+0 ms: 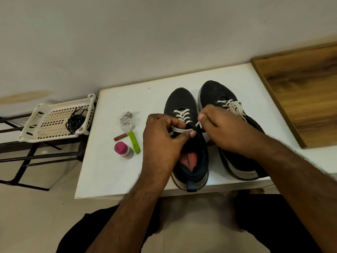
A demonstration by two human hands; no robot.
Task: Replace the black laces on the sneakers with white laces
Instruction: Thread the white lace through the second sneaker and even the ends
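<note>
Threading white lace [184, 115] through upper eyelets of left sneaker [182, 105] at table's [109, 167] front edge; our left hand [160, 136] and right hand [218, 128] each pinch lace end. Right sneaker [218, 92] already white-laced; black laces [74, 121] lie in basket [45, 117].

insole print: the word "MEMORY" in dark capitals stands on the pink insole [189, 157] inside the left sneaker [184, 110], seen through the shoe's opening.
second insole line: a shorter line of dark print stands just beside "MEMORY" on that insole; it is too small and too far under the collar to read.
bottle label: the small bottle [124, 149] with a pink cap on the white surface [102, 161] bears a label band, but its print is too blurred to read.
other text: no brand, number or sign can be read anywhere else in view.
</note>
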